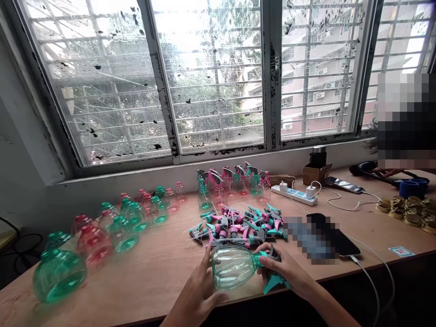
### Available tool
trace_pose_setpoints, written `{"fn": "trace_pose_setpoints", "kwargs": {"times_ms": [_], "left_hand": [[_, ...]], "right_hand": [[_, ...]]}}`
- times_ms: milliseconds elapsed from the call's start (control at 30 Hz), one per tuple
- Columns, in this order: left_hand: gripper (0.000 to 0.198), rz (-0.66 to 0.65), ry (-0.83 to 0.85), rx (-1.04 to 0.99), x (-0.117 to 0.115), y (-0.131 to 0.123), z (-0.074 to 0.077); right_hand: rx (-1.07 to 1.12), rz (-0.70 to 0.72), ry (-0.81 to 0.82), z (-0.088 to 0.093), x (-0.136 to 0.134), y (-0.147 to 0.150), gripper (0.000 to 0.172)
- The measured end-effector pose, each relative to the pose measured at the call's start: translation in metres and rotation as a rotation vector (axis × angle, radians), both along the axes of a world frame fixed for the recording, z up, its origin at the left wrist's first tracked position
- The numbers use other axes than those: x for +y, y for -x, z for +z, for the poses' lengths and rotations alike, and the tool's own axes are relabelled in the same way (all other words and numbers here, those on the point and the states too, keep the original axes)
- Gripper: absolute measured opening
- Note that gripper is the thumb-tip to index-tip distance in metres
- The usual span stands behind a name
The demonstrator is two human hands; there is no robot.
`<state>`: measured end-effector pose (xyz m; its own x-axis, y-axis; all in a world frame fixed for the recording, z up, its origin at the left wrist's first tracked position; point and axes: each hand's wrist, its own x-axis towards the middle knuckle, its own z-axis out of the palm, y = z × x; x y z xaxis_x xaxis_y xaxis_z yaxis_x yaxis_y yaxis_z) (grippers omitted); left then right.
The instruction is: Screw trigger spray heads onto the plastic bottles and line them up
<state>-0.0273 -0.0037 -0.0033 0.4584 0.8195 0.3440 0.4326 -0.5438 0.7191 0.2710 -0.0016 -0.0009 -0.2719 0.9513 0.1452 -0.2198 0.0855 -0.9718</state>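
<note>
A clear green plastic spray bottle (234,269) lies on its side in the air above the table's front edge, its neck towards the right. My left hand (201,290) is closed around its base end. At the neck, my right hand (284,268) grips a grey and teal trigger spray head (272,282), whose collar meets the bottle's mouth. I cannot tell whether the collar is fully screwed on. Just beyond my hands is a heap of loose pink, teal and grey spray heads (235,225) with thin tubes.
Open-necked green bottles (59,277) and red bottles (93,245) stand in rows at left. Several bottles with spray heads (218,188) stand by the wall. To the right are a power strip (296,195), a phone (340,238) with a cable, gold-coloured rings (408,213) and another person.
</note>
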Motion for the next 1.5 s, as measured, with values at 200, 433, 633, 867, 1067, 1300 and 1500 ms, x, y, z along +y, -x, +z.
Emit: {"fn": "trace_pose_setpoints", "kwargs": {"times_ms": [200,433,633,867,1067,1300,1500], "left_hand": [[0.096,-0.024,0.002,-0.008,-0.004,-0.002,0.007],[0.1,-0.077,0.062,-0.046,-0.006,-0.005,0.011],[0.102,-0.027,0.009,0.01,-0.002,-0.001,0.005],[0.084,-0.027,-0.03,-0.044,-0.005,-0.007,0.01],[0.107,-0.046,0.011,-0.015,-0.003,-0.003,0.007],[0.095,-0.04,0.027,-0.044,-0.009,-0.007,0.016],[0.102,-0.029,0.075,-0.037,-0.007,-0.009,0.016]], "right_hand": [[0.006,0.005,0.007,0.0,0.0,0.0,0.05],[-0.005,0.014,0.01,0.002,-0.001,-0.001,0.051],[-0.002,0.014,0.02,0.003,-0.002,-0.001,0.051],[0.002,0.019,0.006,0.002,-0.001,-0.001,0.049],[-0.008,0.01,0.007,0.001,-0.001,-0.001,0.05],[0.018,-0.033,0.023,0.001,-0.002,0.002,0.05],[0.022,-0.026,0.022,0.001,-0.002,0.002,0.05]]}}
